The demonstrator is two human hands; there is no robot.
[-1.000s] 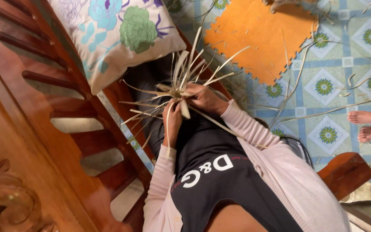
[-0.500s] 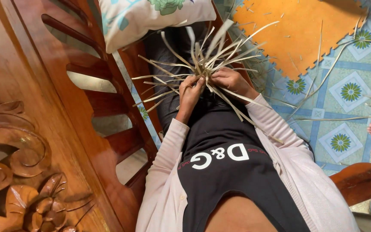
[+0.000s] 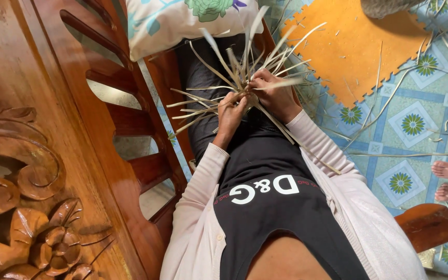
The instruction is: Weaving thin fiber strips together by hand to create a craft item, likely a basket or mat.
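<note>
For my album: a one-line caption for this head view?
Left hand and right hand grip a bundle of pale thin straw strips over the lap.

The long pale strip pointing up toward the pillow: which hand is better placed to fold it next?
Probably the right hand: its fingers sit at the base of the upright strips. The left hand grips the woven centre lower down.

Strips (image 3: 245,78) on the lap – bench back (image 3: 105,119) left, foam mat (image 3: 359,52) right (on the floor (image 3: 416,129)).
</note>
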